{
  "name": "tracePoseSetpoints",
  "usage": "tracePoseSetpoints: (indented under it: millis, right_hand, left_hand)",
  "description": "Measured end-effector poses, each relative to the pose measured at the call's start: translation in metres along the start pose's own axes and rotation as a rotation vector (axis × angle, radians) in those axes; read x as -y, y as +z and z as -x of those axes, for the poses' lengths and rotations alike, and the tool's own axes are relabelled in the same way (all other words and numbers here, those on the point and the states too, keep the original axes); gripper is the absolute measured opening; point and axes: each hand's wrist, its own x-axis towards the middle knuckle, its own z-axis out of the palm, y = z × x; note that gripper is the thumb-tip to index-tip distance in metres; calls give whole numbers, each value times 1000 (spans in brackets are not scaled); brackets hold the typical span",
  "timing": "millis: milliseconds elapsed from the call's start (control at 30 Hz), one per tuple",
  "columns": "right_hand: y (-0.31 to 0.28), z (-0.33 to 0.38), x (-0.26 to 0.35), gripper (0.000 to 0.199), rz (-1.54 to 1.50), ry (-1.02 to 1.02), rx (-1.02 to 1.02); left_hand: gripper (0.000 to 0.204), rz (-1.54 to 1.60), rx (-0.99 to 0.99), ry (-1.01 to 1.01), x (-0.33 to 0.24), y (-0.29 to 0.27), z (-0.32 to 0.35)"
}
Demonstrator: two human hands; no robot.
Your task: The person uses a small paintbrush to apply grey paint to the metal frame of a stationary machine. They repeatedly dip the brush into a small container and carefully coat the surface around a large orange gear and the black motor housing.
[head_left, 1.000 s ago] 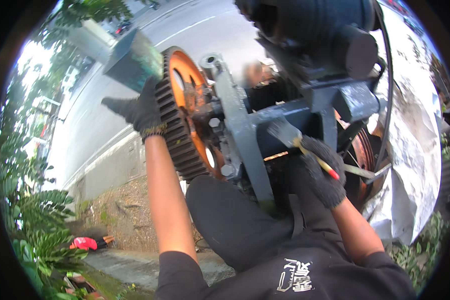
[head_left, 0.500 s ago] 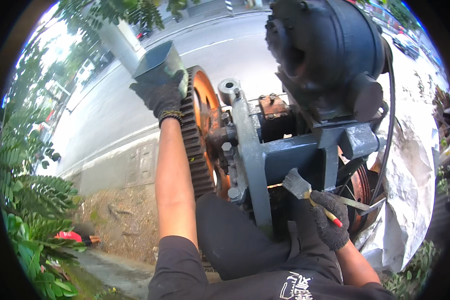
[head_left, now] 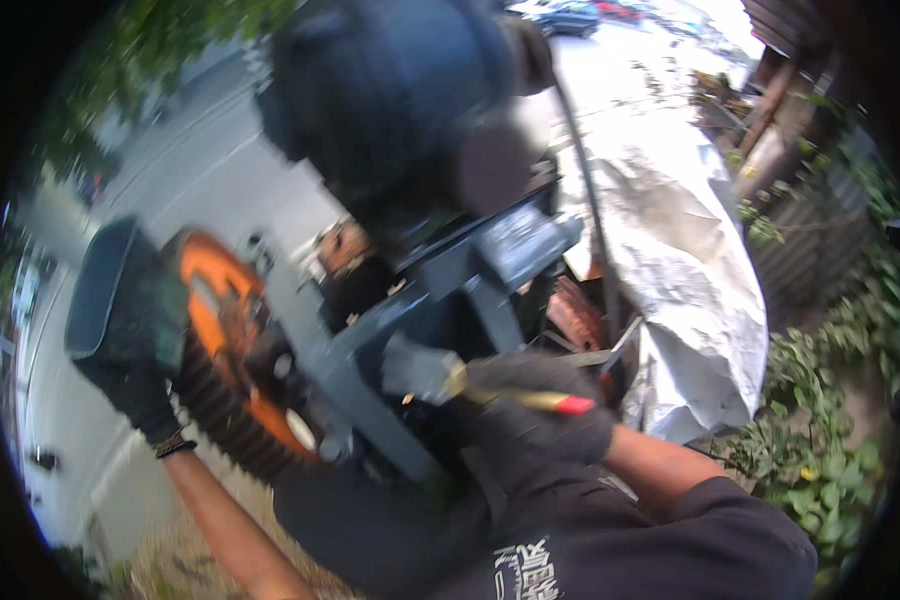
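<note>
My left hand (head_left: 145, 405), in a dark glove, grips a dark green, square-mouthed container (head_left: 120, 300) from below, beside the big toothed gear wheel (head_left: 215, 275) with its orange face. My right hand (head_left: 545, 405), also gloved, is closed around the handle of a paintbrush (head_left: 420, 372). The handle is pale with a red end. The brush's grey bristles point left, in front of the grey metal frame (head_left: 365, 405); whether they touch it I cannot tell. Blur softens both hands, and the container's inside is mostly hidden.
A large dark motor (head_left: 390, 110) sits on top of the frame, with a black cable (head_left: 585, 180) hanging on its right. Crumpled white sheeting (head_left: 690, 310) lies to the right, next to leafy plants (head_left: 820, 450). A road (head_left: 200, 150) runs beyond the gear wheel.
The view has swung right, so the machine appears further left and tilted. My right hand has raised the brush, which now points more level to the left. The left hand still holds the container.
</note>
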Motion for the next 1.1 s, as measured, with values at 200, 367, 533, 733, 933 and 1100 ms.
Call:
tracePoseSetpoints:
  millis: [200, 367, 533, 733, 933, 1100]
  right_hand:
    - [-87, 22, -15, 37, -311, 105, -260]
    - [-112, -5, 20, 46, 782, 26, -173]
    - [-18, -54, 70, 43, -160, 323, 273]
    - [53, -30, 100, 28, 237, -35, 678]
    - [16, -106, 63, 26, 327, -76, 687]
    - [13, -113, 55, 33, 302, -341, 810]
  left_hand:
    - [115, -47, 307, 25, -46, -74, 72]
    - [104, 647, 476, -427, -116, -88, 132]
    - [95, 915, 602, -482, -142, -106, 154]
    - [87, 656, 746, -148, -145, -131, 166]
    - [72, 529, 787, -71, -143, -88, 143]
    - [104, 536, 748, -114, -141, -84, 158]
